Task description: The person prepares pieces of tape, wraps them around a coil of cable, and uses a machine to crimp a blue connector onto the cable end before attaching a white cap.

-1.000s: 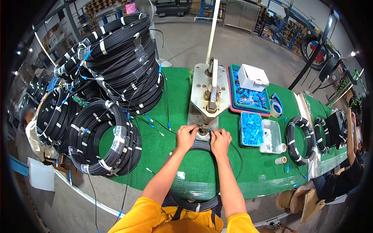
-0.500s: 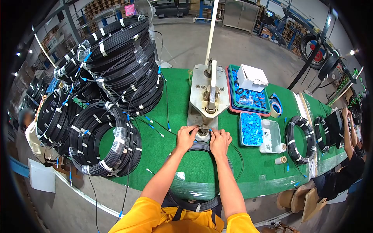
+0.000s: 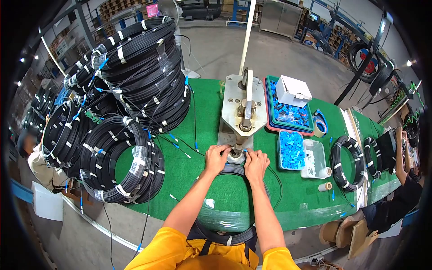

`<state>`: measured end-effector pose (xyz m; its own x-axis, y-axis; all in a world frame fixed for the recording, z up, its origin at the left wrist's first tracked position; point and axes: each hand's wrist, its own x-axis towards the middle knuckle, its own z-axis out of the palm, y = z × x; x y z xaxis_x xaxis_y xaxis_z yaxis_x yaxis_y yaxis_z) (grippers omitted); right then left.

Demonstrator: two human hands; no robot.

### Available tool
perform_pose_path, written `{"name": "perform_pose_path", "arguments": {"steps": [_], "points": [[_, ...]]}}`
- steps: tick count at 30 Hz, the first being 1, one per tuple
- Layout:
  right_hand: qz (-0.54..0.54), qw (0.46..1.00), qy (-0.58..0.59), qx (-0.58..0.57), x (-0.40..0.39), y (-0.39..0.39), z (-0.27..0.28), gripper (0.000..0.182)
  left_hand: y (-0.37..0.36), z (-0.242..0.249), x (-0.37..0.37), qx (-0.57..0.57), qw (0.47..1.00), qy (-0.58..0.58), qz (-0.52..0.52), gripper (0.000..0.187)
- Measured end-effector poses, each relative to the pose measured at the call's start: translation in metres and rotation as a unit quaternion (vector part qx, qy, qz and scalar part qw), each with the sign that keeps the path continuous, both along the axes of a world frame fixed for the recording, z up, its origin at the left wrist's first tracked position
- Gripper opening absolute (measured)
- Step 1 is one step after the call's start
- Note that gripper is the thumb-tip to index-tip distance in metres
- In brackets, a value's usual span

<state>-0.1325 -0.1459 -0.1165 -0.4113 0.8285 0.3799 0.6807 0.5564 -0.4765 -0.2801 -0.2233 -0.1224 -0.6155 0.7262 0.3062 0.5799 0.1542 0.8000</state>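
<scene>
My left hand (image 3: 217, 157) is closed in a pinch at the base of a metal hand press (image 3: 243, 108), left of its ram. What its fingertips hold is too small to make out. From the right side of the ram, my right hand (image 3: 256, 164) pinches a small blue connector (image 3: 245, 151), which mostly hides behind the fingers. Below my hands and between my forearms lies a coil of black cable (image 3: 229, 238), reaching over the table's front edge against my body. A loose cable end with a white tip (image 3: 173, 197) rests left of my left forearm.
Tall stacks of black cable coils (image 3: 144, 81) stand at the left. On the right are a tub of blue connectors (image 3: 291, 150), a clear box (image 3: 313, 157), a white carton (image 3: 292, 91) on trays, and another coil (image 3: 348, 162). A co-worker's arm (image 3: 400, 155) shows far right.
Both hands stay at the press in nearly the same pose. The view has shifted very slightly. At the far left, another person's head has come a little further into view.
</scene>
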Motion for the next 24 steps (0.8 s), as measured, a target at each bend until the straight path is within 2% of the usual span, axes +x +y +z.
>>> {"name": "perform_pose_path", "arguments": {"steps": [5,7,13,24], "points": [[0.008,1.0,0.013,-0.008,-0.0017,0.0013,-0.0022,0.022,0.0014,0.0002,-0.0023,0.039,0.999,-0.021,-0.003,0.017],[-0.007,0.995,0.091,-0.027,-0.0031,0.0,0.0012,0.022,0.0003,-0.0018,-0.0059,0.026,1.0,0.002,-0.006,0.016],[0.013,0.999,0.042,-0.012,0.0003,0.0015,0.002,0.02,0.0,0.0028,-0.0045,0.059,0.998,0.004,-0.025,0.013],[0.01,0.999,0.038,-0.02,-0.0017,0.0025,0.0053,0.02,0.0018,-0.0024,-0.0086,0.024,0.998,0.049,-0.024,0.015]]}}
